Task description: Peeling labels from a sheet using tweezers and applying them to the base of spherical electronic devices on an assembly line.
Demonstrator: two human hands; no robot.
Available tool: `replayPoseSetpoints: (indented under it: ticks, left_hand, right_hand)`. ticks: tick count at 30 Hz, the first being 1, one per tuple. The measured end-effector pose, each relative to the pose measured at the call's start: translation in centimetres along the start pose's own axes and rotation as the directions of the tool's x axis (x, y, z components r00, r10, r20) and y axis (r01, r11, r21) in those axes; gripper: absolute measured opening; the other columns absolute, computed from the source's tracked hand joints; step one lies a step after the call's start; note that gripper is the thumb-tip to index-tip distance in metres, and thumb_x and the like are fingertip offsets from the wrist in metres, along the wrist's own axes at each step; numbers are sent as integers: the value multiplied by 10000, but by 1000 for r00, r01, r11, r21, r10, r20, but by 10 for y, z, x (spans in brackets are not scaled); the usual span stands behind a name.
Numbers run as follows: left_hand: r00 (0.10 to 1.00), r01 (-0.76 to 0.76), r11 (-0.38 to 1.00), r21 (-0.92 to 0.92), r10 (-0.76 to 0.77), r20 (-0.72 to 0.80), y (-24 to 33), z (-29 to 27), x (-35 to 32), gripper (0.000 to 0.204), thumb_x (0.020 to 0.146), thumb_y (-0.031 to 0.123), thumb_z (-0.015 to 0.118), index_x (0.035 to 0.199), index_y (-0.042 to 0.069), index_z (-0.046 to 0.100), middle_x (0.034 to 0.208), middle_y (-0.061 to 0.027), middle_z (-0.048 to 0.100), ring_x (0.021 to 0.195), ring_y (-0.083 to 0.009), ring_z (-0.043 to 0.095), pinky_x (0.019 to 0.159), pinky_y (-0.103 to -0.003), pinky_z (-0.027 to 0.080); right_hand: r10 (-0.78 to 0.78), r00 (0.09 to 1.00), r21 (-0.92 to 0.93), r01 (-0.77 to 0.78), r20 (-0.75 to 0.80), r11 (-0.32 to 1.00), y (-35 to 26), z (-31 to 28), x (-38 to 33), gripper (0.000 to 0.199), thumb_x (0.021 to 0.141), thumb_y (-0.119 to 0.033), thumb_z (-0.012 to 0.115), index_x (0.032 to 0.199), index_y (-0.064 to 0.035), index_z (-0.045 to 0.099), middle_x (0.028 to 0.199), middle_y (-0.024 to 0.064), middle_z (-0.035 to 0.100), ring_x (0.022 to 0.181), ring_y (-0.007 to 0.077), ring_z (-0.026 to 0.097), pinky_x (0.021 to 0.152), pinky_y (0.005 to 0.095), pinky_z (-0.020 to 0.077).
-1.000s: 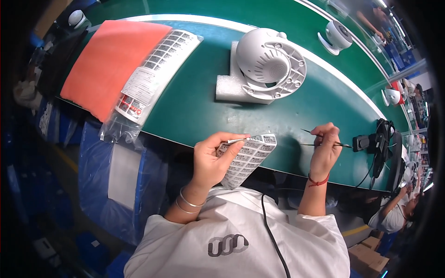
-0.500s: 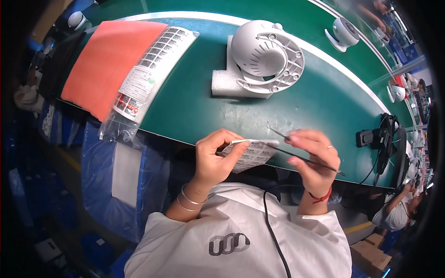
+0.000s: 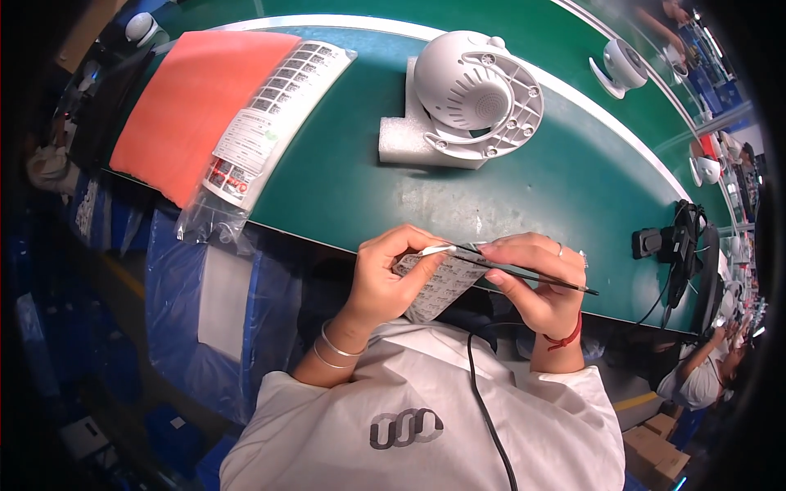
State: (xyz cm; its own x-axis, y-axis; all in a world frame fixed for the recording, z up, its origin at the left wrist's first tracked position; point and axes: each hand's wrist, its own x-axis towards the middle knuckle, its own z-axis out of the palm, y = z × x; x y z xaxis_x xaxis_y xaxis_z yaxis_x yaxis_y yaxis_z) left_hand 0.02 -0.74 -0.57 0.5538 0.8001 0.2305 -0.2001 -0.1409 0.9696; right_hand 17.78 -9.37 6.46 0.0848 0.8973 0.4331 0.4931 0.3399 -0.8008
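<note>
My left hand (image 3: 391,274) pinches the upper edge of a label sheet (image 3: 442,286), white with rows of small dark print, hanging over the bench's near edge. In my right hand (image 3: 536,274) a pair of dark tweezers (image 3: 540,279) is held, its tips pointing left at the sheet's top edge beside my left fingertips. Whether the tips grip a label is too small to tell. Beyond both hands, a white round camera-like device (image 3: 471,90) with a ring-shaped base lies tilted on a white foam block (image 3: 401,141).
An orange foam sheet (image 3: 192,106) and a bagged stack of label sheets (image 3: 278,106) lie at the left. Black adapters with cables (image 3: 675,241) sit at the right. More white devices (image 3: 622,67) stand on the conveyor behind. A blue-lined bin (image 3: 221,319) stands below left. Other people work far right.
My right hand has moved left, bringing the tweezers' tips to the top edge of the label sheet. The view has shifted slightly.
</note>
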Motion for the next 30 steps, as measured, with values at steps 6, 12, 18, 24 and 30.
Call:
replayPoseSetpoints:
  ticks: [6, 12, 18, 24, 30]
  left_hand:
    - [994, -91, 995, 32, 88, 68, 5, -3, 2, 187, 797, -114, 625, 960, -39, 675, 990, -136, 705, 898, -177, 682, 799, -273, 522]
    - [995, -80, 990, 117, 72, 74, 11, -2, 2, 305, 800, -112, 613, 1081, -11, 674, 1021, -141, 702, 926, -194, 683, 822, -274, 520]
    - [1000, 24, 996, 86, -25, 17, 3, -4, -2, 385, 821, -86, 614, 1197, -7, 607, 1063, -134, 699, 939, -162, 671, 830, -273, 517]
    - [998, 60, 998, -4, -60, 35, -1, -7, -3, 458, 850, -70, 604, 1296, -7, 519, 1063, -153, 697, 929, -133, 657, 831, -259, 510]
    - [992, 96, 995, 21, -98, 78, 1, -9, -2, 451, 863, -75, 594, 1302, -30, 499, 1074, -167, 684, 960, -134, 640, 856, -257, 499]
  right_hand:
    - [15, 1000, 54, -15, -1, 998, -4, -5, 1, 174, 716, 55, 733, 886, 41, 701, 850, 136, 705, 752, 221, 683, 672, 285, 535]
    - [2, 999, -25, -1, 34, 1000, -11, -10, 2, 149, 719, 72, 718, 863, 37, 705, 812, 127, 704, 714, 224, 673, 658, 288, 529]
    - [-183, 980, -158, 170, -74, 973, -9, -16, 9, 172, 680, 100, 719, 832, 22, 693, 809, 115, 696, 715, 228, 669, 638, 306, 523]
    - [-419, 908, -497, 361, -6, 789, 20, -20, 26, 314, 597, 121, 705, 881, -11, 699, 824, 99, 680, 735, 234, 668, 644, 308, 522]
    - [-430, 903, -462, 369, -29, 807, 48, -9, 33, 399, 611, 136, 693, 964, -50, 699, 896, 82, 698, 801, 215, 676, 681, 294, 521]
